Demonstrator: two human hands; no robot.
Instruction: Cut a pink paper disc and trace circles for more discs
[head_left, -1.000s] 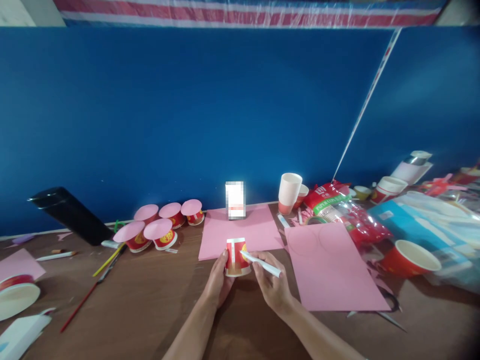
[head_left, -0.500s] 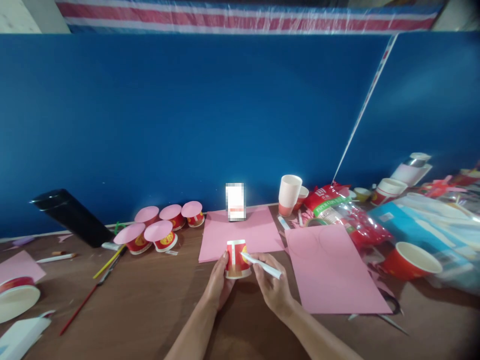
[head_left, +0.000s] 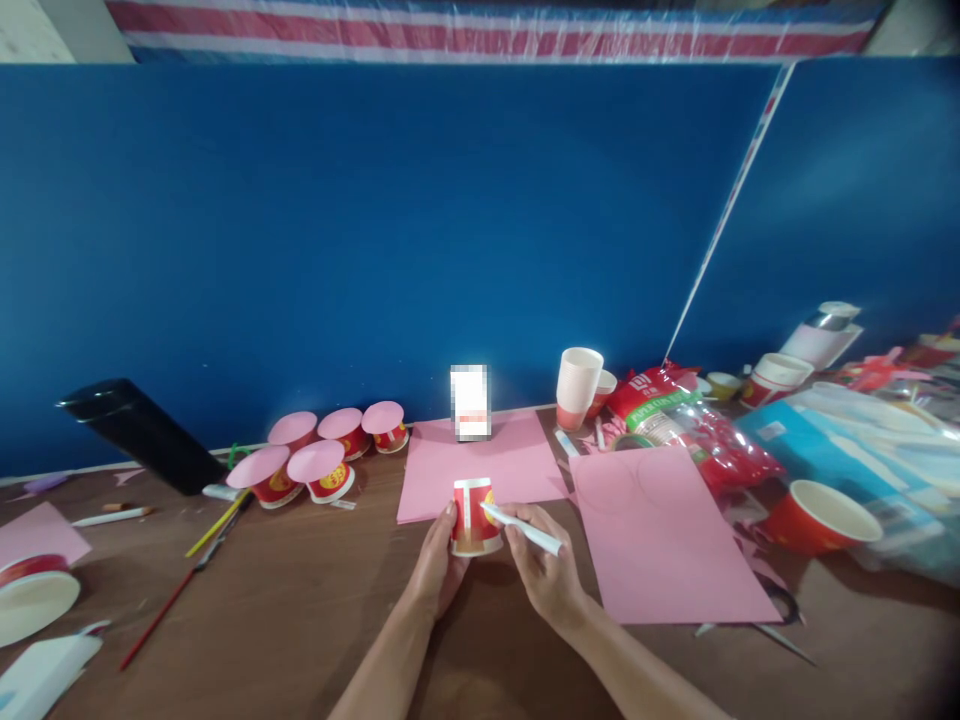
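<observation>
Red paper cup [head_left: 462, 512] held against a white pen [head_left: 534, 531].
Left hand [head_left: 436, 560] is wrapped around the cup, just on the near side of the pink paper [head_left: 517, 465]; right hand [head_left: 547, 570] pinches the pen, tip at the yellow emblem [head_left: 490, 497], contact unclear. The step looks like pen work on the cup's wall; the next stroke calls for a steady cup and light pressure.

The right hand [head_left: 546, 568] pinches with bent fingers [head_left: 519, 552]; the left hand [head_left: 439, 562] seemingly grips.
</observation>
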